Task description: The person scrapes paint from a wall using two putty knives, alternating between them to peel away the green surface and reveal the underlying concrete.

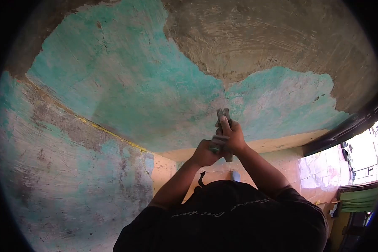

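Note:
In front of my chest my two hands meet, close before the painted wall (155,96). My right hand (235,136) is wrapped round a long, flat, grey-brown bar (224,113), its thumb lying along the face. The bar's upper end points at the wall and its lower end shows below the hand. My left hand (205,154) is closed round a small tool with a greenish handle and a flat grey edge (219,140), which crosses the bar. Fingers hide much of both tools, and I cannot tell the exact kind of either.
Grey cement plaster (264,40) covers the upper wall above worn turquoise paint. A yellow line (101,127) marks the corner with the scraped left wall (80,176). At the right are a bright opening (367,155) and green cloth (359,200). Pale tiles (277,161) cover the floor.

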A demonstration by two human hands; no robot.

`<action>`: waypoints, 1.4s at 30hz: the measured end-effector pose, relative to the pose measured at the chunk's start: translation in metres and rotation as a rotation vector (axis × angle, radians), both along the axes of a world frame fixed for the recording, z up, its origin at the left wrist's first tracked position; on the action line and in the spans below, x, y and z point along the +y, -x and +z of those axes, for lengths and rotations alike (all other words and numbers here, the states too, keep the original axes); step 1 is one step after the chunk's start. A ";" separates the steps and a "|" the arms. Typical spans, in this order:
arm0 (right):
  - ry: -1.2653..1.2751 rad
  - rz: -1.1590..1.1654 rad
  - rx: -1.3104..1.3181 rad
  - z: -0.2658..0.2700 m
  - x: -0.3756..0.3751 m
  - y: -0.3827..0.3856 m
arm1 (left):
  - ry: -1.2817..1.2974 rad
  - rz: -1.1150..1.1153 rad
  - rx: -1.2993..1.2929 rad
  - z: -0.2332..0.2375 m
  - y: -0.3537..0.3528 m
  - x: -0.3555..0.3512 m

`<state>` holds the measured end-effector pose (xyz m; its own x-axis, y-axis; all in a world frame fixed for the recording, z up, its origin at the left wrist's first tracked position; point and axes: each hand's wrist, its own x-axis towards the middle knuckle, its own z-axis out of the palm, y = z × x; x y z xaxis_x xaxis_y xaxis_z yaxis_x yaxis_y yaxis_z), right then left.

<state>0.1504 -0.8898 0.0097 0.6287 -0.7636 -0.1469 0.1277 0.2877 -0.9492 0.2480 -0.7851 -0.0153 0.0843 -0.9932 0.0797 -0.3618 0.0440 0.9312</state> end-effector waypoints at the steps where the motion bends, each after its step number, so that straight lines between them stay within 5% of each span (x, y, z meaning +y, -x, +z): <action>1: 0.002 -0.003 0.009 -0.002 0.000 -0.001 | -0.028 -0.032 0.015 0.004 -0.003 -0.002; 8: -0.028 -0.036 0.162 -0.047 0.015 0.013 | -0.076 0.023 0.018 -0.040 0.017 0.021; 12: 0.092 -0.059 0.073 -0.016 0.005 -0.002 | 0.064 0.047 -0.013 -0.014 0.002 0.006; 20: -0.161 -0.011 0.018 -0.053 0.017 0.012 | -0.122 0.013 -0.044 -0.040 0.011 0.020; 24: -0.087 -0.033 0.009 -0.041 0.005 0.003 | 0.106 0.035 0.001 -0.030 0.004 0.010; 29: -0.133 -0.013 -0.037 -0.027 0.004 0.004 | -0.057 -0.052 0.004 -0.008 -0.002 0.002; 35: -0.077 -0.040 0.048 -0.058 0.015 0.015 | -0.071 0.008 -0.072 -0.046 0.012 0.018; 42: -0.116 -0.001 -0.073 -0.017 0.000 -0.001 | -0.012 -0.022 -0.040 -0.012 -0.006 -0.002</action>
<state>0.1514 -0.8901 -0.0076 0.6400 -0.7449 -0.1882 0.1957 0.3950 -0.8976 0.2541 -0.7871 -0.0268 0.0592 -0.9957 0.0710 -0.3981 0.0416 0.9164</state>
